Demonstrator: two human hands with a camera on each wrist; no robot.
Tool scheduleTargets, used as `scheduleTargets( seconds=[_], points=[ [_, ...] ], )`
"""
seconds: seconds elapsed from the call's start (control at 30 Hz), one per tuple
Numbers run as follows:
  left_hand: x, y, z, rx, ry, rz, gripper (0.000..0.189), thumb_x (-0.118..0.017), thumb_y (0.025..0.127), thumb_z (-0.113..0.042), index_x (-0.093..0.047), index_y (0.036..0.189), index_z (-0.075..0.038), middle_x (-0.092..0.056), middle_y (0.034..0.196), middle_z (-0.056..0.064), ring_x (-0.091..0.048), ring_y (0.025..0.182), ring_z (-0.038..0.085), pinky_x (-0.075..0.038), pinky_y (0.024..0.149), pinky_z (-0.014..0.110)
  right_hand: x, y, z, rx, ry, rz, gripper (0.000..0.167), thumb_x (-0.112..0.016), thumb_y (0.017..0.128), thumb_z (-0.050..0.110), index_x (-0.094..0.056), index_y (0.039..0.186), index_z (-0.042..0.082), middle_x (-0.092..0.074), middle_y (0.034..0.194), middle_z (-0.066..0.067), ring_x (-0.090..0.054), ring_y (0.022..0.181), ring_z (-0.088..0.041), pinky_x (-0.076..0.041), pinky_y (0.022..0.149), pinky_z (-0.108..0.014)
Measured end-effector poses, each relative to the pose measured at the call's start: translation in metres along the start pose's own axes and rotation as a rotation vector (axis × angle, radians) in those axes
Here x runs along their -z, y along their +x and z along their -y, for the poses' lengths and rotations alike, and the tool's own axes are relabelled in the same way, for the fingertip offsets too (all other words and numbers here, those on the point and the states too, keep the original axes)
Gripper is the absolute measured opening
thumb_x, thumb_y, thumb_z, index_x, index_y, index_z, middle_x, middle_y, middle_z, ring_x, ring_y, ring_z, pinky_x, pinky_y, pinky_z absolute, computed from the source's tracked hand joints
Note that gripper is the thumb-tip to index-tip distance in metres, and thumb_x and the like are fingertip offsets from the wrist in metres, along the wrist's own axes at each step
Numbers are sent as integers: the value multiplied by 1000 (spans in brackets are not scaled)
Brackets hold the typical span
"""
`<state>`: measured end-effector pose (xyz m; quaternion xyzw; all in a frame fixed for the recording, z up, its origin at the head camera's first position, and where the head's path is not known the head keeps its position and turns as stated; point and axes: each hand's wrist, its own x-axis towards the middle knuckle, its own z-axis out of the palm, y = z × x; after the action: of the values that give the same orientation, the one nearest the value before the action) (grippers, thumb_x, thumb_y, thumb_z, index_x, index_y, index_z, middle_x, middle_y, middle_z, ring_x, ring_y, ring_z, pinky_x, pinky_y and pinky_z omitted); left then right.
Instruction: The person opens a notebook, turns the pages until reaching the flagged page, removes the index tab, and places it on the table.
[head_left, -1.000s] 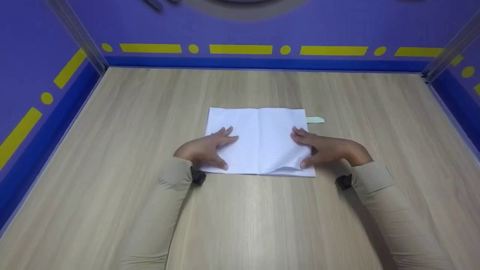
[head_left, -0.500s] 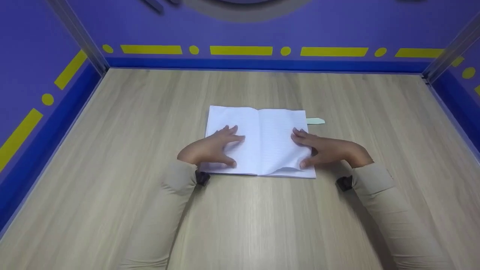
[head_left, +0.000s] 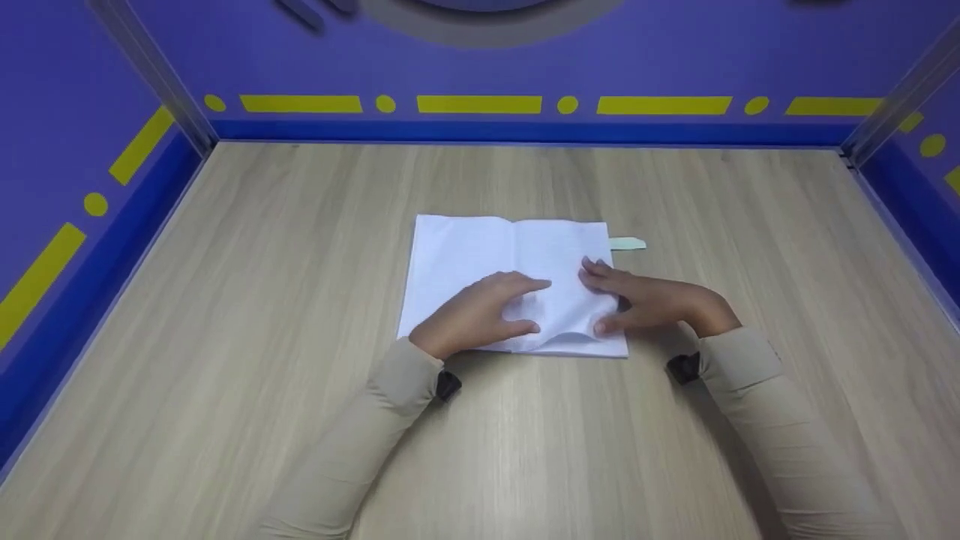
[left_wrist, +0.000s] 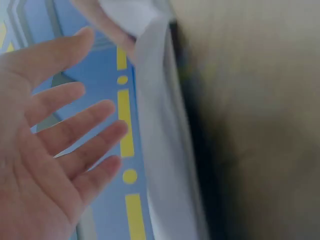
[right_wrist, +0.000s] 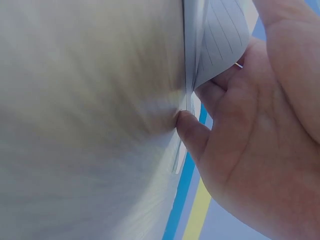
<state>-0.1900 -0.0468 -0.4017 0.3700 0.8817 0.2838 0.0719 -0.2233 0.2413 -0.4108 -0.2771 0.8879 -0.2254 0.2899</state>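
**Left hand (head_left: 480, 311) and right hand (head_left: 645, 300) over an open notebook (head_left: 461, 251)**

From where I stand, the notebook lies flat and wide open near the middle of the wooden table (head_left: 525, 450), its fold running roughly away from the person. The pages are white and, on close view, faintly ruled. A pale green tab (head_left: 628, 244) pokes out past the right edge, towards the far corner.

The left hand reaches in over the near part of the fold, thumb and fingers held wide apart, with nothing in its grasp. I cannot tell whether its fingertips touch the paper.

The right hand sits at the notebook's right edge, its fingertips resting on the page and its thumb set well apart from them, nearer the person. Just beside that thumb, the near edge of the top page bows up into a small arch; whether the sheet is gripped I cannot tell.

Both arms wear beige sleeves (head_left: 330, 465), with a small black device (head_left: 684, 367) at each wrist. Beyond the table stands a purple wall (head_left: 675, 60), marked with yellow bars (head_left: 480, 104) and dots above a blue band.
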Motion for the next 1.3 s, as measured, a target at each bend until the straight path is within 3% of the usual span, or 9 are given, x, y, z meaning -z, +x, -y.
scheduleTargets(
  seconds=[0.2,0.6,0.97,1.3],
  points=[
    [-12,10,-11,-37,-2,-29,51,-67,90,-29,-55,136,-12,-61,129,4,-55,120,15,-43,104,31,0,3,-3,24,-5,3,93,-65,87,46,-14,153,4,1,162,-16,3,149,-36,-9,118,-55],
    [-24,29,-26,-94,-19,29,47,-70,88,-23,-59,132,-11,-63,125,3,-57,116,13,-45,100,26,-1,2,-3,26,2,2,92,-63,89,46,-13,152,2,1,161,-17,4,149,-36,-7,118,-56],
    [-29,36,-29,-110,0,59,30,-70,87,-17,-70,117,-14,-65,114,2,-59,107,12,-46,95,22,0,3,-2,29,-17,-7,93,-64,88,47,-14,152,2,0,162,-17,3,149,-36,-8,118,-55],
    [-27,36,-30,-108,-4,70,27,-66,89,-9,-71,116,-9,-66,115,4,-60,111,15,-46,96,22,1,0,-2,23,0,-8,93,-66,87,46,-17,153,4,-2,162,-14,1,149,-34,-10,118,-55]
  ],
)
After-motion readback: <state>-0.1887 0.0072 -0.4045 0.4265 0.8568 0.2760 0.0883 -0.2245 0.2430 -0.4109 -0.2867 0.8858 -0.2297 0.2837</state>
